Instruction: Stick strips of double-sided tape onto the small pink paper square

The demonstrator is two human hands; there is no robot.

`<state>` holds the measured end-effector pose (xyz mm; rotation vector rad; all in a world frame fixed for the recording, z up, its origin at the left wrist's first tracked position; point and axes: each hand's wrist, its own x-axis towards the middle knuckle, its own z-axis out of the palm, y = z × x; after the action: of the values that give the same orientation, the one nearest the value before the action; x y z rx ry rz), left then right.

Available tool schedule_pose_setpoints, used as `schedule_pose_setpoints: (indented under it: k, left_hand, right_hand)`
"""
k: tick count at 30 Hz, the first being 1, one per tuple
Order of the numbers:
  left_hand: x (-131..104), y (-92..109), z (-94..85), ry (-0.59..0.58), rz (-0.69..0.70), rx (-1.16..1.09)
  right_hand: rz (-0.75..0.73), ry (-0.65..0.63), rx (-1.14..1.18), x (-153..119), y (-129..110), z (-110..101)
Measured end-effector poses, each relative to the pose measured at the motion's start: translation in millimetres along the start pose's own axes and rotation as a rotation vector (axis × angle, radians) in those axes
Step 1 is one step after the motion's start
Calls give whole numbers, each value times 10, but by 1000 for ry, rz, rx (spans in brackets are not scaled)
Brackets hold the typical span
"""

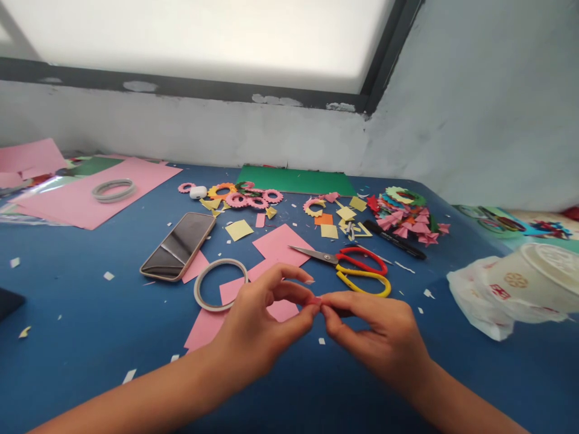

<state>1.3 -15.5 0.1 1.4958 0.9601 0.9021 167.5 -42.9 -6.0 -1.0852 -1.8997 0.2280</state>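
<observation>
Uneven pinch pressure may crease or tear the small pink paper piece point(316, 300), and a slip could lose it among the matching pink sheets point(279, 242). Your left hand point(265, 316) and right hand point(384, 325) are together above the table point(90, 337), thumb and finger of each closed on the piece.

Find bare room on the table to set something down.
Apart from small scraps, room lies left of the phone, in front of the pink sheets, and between the right hand and the cup. It is crowded from the nearer tape roll across the scissors to the folded-paper heap.
</observation>
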Motion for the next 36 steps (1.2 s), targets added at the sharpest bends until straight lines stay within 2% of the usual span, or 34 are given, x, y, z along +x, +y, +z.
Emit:
schedule_pose_setpoints:
  k: [7, 14, 19, 32, 36]
  left_hand:
    - [6, -15, 10, -2, 15, 24]
    - [17, 60, 14, -22, -49, -196]
    - [43, 83, 13, -22, -75, -266]
    - [7, 17, 29, 1, 65, -138]
    - [13, 6, 39, -15, 56, -172]
  right_hand:
    - [-15, -8, -38, 8, 7, 10]
    - [82, 13, 37, 29, -24, -16]
    - [116, 34, 70, 50, -38, -29]
    - [42, 26, 12, 32, -35, -9]
    - [22, 41, -40, 45, -31, 10]
